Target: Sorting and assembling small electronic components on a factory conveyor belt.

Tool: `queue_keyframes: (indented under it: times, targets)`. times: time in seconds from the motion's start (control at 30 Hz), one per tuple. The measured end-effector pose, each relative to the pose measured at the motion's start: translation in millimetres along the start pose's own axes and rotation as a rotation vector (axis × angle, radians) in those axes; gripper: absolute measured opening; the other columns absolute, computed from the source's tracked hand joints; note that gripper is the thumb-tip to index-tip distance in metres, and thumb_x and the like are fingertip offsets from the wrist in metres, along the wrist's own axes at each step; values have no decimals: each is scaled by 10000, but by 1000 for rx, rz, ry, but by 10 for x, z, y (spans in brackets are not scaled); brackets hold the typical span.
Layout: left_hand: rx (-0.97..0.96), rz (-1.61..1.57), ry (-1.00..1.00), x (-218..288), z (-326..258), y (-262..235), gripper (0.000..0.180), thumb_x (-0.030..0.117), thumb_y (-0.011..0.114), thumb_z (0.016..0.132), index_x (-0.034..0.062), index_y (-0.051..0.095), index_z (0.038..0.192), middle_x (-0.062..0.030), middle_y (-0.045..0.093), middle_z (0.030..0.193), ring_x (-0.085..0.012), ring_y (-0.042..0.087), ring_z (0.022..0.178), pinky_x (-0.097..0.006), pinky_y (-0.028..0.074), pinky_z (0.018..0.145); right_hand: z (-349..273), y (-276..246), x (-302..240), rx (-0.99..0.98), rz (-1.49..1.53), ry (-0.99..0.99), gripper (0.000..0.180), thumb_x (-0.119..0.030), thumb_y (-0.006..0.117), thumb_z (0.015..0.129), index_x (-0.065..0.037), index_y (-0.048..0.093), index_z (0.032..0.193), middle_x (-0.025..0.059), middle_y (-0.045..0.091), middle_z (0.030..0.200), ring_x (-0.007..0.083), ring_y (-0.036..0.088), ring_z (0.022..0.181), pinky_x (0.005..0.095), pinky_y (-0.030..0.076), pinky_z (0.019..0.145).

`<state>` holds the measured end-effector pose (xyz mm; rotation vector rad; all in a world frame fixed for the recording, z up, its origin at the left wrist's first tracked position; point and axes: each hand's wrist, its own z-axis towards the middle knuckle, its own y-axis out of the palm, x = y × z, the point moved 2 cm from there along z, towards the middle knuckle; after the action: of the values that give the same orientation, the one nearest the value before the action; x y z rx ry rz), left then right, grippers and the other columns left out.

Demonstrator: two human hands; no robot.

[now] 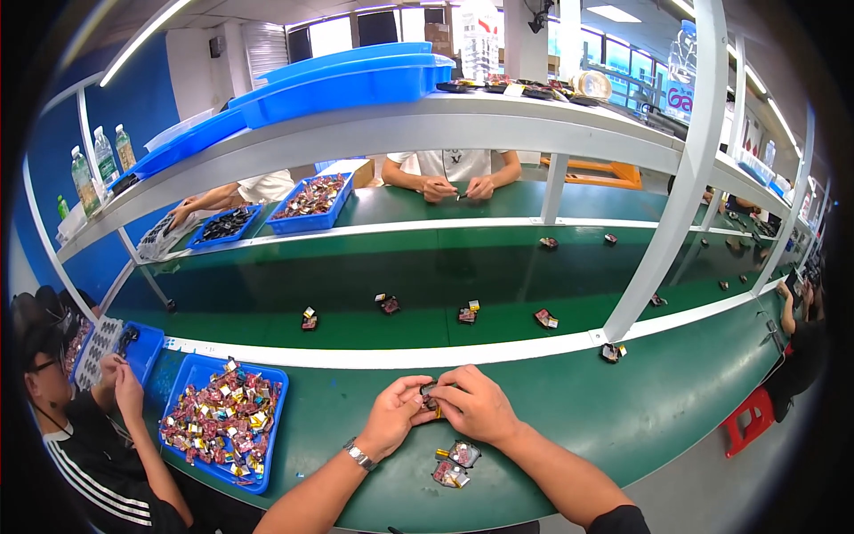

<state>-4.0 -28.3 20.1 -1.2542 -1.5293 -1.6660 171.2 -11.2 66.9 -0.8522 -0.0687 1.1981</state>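
Above the green bench (578, 427), both my hands meet on one small dark piece (431, 400), with a bit of yellow at its lower edge. My left hand (391, 416), with a metal watch at the wrist, has its fingers closed round the piece. From the other side my right hand (480, 408) pinches it; the fingers hide most of it. Just below lie a few small black-edged assemblies (451, 476) with reddish boards and yellow and white bits. To the left stands a blue tray (278, 427) heaped with similar reddish pieces.
Beyond a white rail (374, 358), small assemblies (468, 311) lie spaced along a green strip. A white post (663, 240) rises at right, under a shelf with blue trays (347, 84). A co-worker sits close at left, another across. A red stool (749, 420) stands at right.
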Motion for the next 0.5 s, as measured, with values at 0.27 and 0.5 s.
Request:
queue_keyframes:
  times: [0.27, 0.5]
  targets:
    - [0, 17, -35, -12, 13, -7, 305, 20, 478, 1001, 8, 462, 1305, -107, 607, 1218, -191, 615, 1124, -369, 539, 968, 38, -7, -70, -32, 14, 53, 212, -46, 759, 714, -86, 688, 910, 36, 622, 931, 218, 609, 852, 326, 535, 672]
    - [-15, 33, -39, 11, 7, 39, 294, 15, 469, 1004, -3, 459, 1298, -121, 600, 1227, -209, 613, 1137, -385, 540, 985, 8, 17, -52, -43, -41, 70, 169, -52, 724, 742, -68, 656, 896, 45, 597, 920, 242, 592, 886, 352, 527, 734]
